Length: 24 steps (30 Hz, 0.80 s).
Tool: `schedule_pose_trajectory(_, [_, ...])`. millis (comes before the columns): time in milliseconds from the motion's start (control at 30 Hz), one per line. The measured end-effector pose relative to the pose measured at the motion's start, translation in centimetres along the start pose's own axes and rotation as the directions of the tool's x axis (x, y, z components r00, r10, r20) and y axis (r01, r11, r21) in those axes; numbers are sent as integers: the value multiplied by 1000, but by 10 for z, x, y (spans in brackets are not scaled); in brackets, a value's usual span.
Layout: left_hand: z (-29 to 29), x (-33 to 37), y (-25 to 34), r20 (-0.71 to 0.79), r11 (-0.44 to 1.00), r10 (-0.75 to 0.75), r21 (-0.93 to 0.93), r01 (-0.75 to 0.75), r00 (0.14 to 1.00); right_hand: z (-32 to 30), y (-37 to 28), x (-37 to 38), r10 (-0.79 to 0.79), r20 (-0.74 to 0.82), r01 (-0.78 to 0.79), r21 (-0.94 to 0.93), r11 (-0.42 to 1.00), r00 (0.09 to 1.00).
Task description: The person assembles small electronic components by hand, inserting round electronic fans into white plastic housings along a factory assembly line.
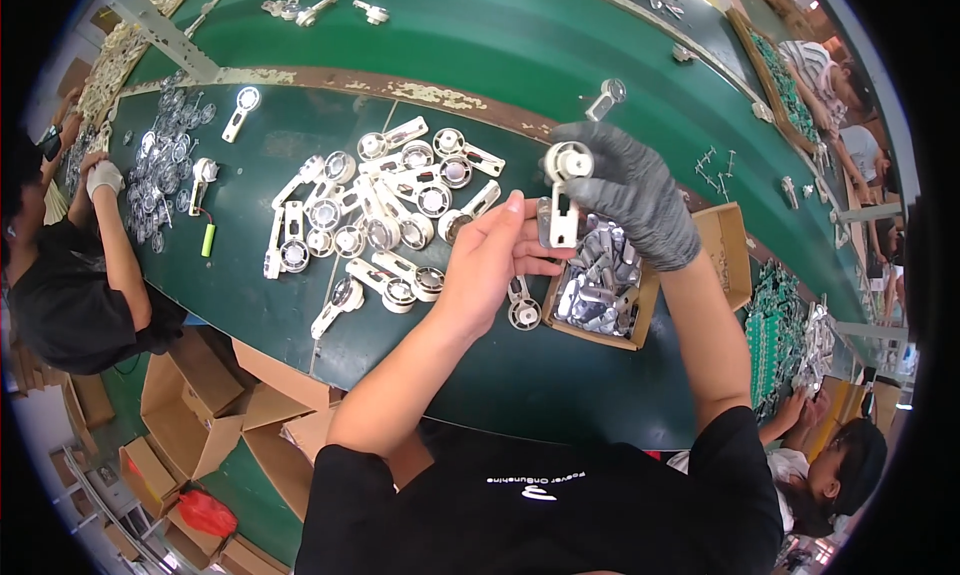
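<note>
Gloved right hand [640,190]: gripping the white fan piece [564,225] near its top!
Bare left hand [485,270]: fingers at its lower end; whether gripping, can't tell.
White fan piece: upright between both hands, by the carton [600,340].
Tabletop [480,370]: more fan pieces [381,233] heaped left.

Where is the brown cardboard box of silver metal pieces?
In the head view, the box sits right of centre, just below the grey-gloved right hand.
</note>
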State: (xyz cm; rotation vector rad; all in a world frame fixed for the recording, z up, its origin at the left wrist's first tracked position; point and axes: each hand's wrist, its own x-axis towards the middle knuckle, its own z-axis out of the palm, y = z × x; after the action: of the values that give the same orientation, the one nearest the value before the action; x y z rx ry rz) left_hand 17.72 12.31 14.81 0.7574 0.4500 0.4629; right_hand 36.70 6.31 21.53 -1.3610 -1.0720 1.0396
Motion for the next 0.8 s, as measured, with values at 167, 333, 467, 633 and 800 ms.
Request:
schedule_pose_trajectory(167, [1, -1, -2, 34, 999, -4, 53, 2, 999, 1, 18, 1, -27, 59, 33, -100, 994, 998])
schedule_pose_trajectory(333, [5, -4, -1, 6, 999, -14, 53, 14, 1000, 5, 12, 1, 67, 81, -55, -136, 989, 994])
schedule_pose_trajectory(467, [2, -2, -16, -7, 967, 172, 191, -167, 985, 9, 10, -1, 51, 111, -35, -139, 990, 993])
schedule_pose_trajectory(633, [-4, 1, -19, -114, 948, 181, 283, -142, 977, 20, 12, -6, 1, 135, 15, -115, 993, 991])
schedule_pose_trajectory(800, [9, -6, -9, -163, 946, 203, 287, -151, 965, 28, 22, -10, -65, 87, 75, -122, 990, 994])
